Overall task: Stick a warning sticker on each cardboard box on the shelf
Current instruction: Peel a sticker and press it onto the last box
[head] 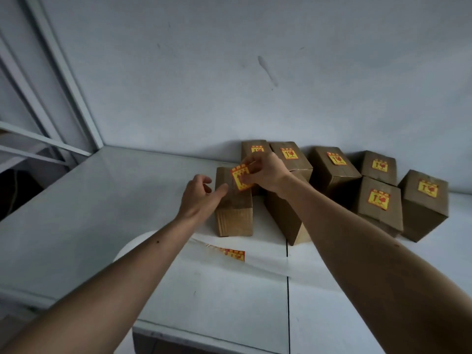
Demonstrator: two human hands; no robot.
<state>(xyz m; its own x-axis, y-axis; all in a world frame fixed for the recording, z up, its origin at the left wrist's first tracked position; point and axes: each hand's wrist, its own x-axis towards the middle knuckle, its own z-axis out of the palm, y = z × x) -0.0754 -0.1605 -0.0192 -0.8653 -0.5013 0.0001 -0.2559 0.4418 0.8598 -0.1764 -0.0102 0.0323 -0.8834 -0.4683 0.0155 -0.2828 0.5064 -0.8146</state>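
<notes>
Sticker (241,178) pinched by right hand (265,172) over box (233,205); left hand (201,194), fingers relaxed, steadies it. Lay flat, press outward.

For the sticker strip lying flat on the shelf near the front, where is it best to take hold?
Probably the yellow end of the sticker strip, pinched from above at its right edge: it lies flat on the shelf, so only a free edge can be lifted.
</notes>
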